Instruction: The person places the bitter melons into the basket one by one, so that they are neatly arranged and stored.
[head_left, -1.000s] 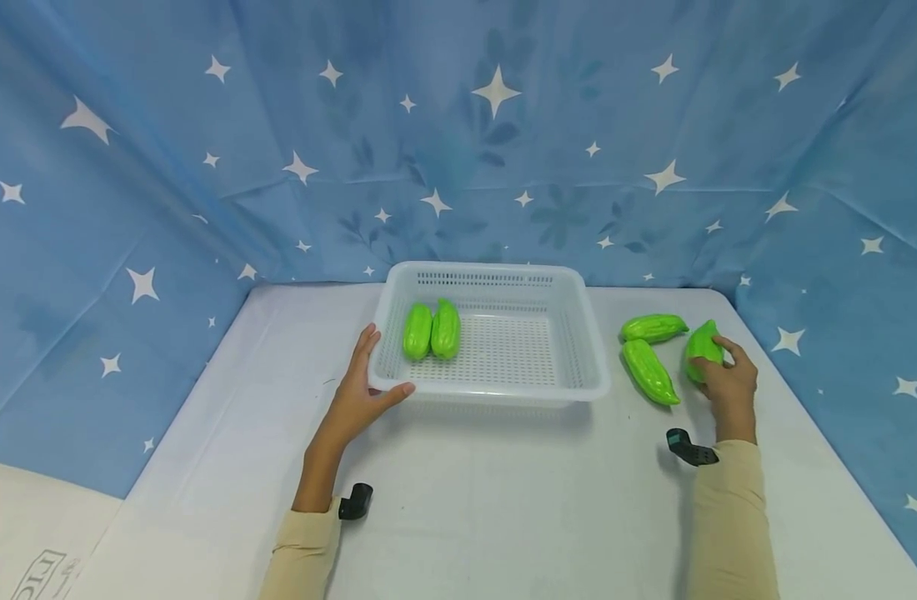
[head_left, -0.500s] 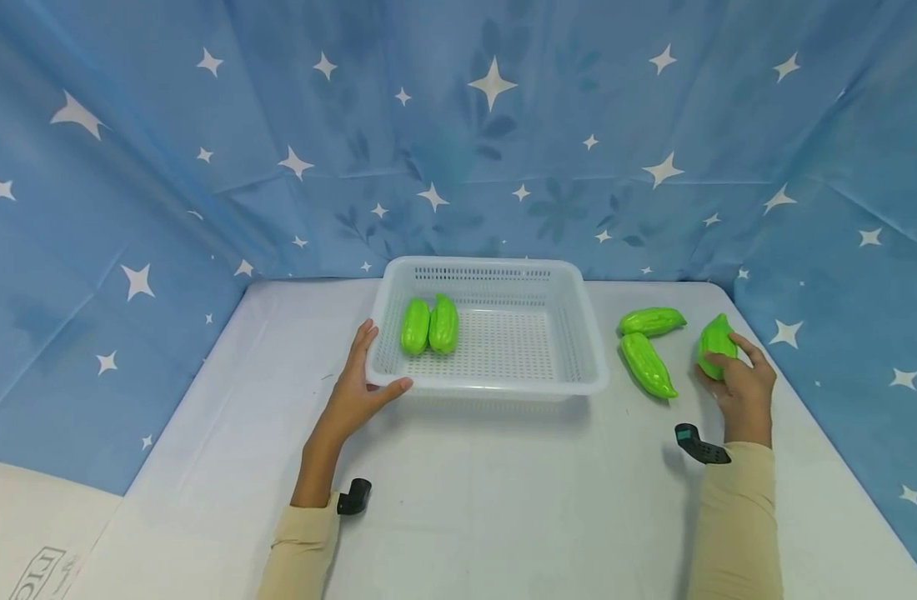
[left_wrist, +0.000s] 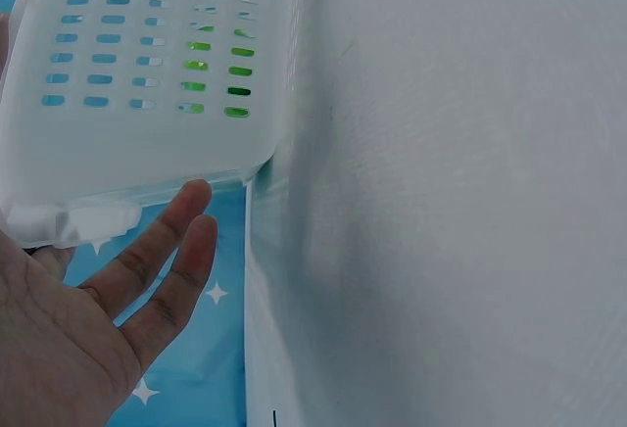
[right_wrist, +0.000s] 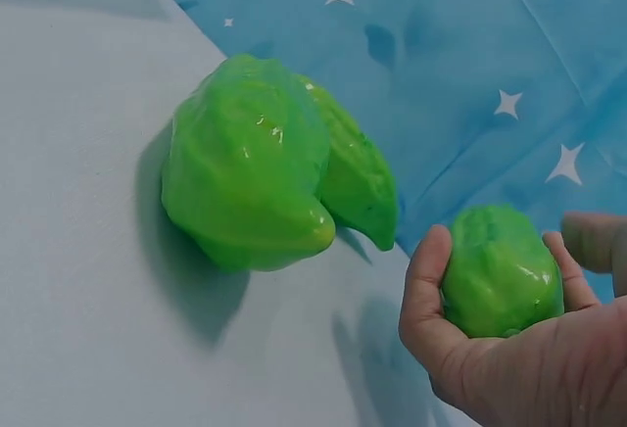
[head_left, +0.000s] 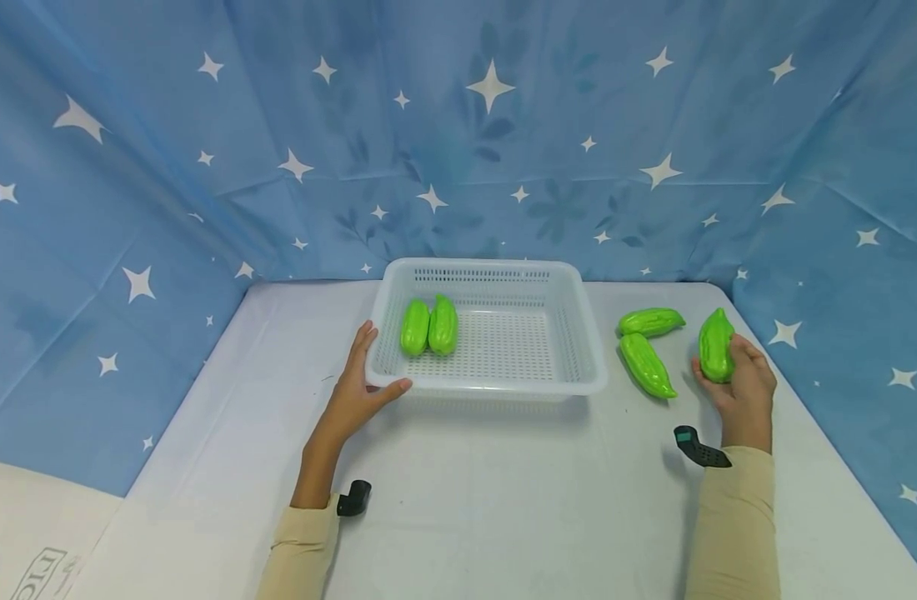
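Across the upper half of the frame, a blue star-printed curtain hangs behind a white-covered desk. At centre sits a pale perforated basket. The left hand is spread, thumb and straight fingers straddling the basket's lower-left corner; at far right, the right hand curls round a held gourd, green and tip up. Just left of it, two loose gourds lie on the desk; another pair lies side by side at the basket's left. The step in hand looks like picking up one gourd, and the next move probably calls for a firm grip and a path clear of the loose two. Compared with half a second ago, more of the held gourd's face shows; basket and left hand look unmoved.
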{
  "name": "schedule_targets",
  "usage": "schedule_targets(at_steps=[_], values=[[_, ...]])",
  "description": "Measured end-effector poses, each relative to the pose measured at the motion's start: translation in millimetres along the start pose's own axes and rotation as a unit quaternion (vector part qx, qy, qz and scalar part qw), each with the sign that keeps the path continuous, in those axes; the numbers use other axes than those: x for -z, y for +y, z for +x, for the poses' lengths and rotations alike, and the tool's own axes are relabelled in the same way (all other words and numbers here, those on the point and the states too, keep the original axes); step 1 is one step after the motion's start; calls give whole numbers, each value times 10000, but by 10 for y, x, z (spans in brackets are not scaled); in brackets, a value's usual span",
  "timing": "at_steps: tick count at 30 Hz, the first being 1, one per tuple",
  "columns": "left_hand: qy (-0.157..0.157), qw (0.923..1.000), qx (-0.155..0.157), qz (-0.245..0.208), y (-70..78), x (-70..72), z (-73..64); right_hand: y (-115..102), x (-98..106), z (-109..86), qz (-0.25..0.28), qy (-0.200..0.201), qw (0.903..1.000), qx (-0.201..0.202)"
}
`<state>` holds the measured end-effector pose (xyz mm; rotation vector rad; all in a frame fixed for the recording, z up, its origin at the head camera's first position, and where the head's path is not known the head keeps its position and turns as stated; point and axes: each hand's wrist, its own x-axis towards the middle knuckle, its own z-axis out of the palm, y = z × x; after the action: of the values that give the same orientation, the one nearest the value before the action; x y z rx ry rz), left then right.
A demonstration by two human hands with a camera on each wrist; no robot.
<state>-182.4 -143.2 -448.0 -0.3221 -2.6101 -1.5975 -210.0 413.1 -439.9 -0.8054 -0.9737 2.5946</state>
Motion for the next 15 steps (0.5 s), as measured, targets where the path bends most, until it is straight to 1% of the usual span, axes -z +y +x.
schedule_targets(at_steps=[4,9,15], values=[[8,10000,6,0,-2,-2,2,5,29,-15,29,-188,9998,32],[11,10000,10,18,-2,-6,-2,11,34,-37,-72,-234,9997,35],[21,10000,-6,-31,-9,-9,-14,4,-16,-59,146,-282,9995,-35]])
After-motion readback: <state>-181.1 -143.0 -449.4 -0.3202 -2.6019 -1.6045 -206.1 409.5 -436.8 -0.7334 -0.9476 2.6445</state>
